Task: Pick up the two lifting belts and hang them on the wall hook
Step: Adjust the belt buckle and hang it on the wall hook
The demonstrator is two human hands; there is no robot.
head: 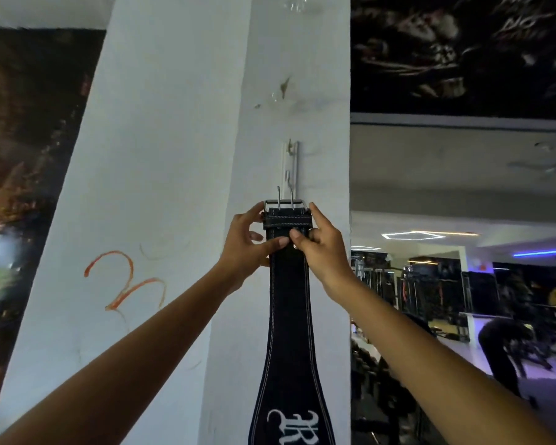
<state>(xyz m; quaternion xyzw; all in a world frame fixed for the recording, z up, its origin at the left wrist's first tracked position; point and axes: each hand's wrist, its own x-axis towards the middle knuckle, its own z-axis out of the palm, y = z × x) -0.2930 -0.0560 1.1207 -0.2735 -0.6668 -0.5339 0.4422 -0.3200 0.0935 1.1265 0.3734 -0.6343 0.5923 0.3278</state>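
Observation:
A black lifting belt with white stitching and white lettering hangs down the face of a white pillar. Its metal buckle, with two prongs pointing up, is at the top end. My left hand grips the belt's left edge just under the buckle. My right hand grips the right edge at the same height. The wall hook, a white strip with small metal hooks, is fixed to the pillar directly above the buckle; its lowest hook sits right at the prongs. Only one belt is in view.
The white pillar has an orange scrawl at lower left. Dark murals flank it on both sides. To the right, a gym floor with racks and equipment opens out, and a person bends over there.

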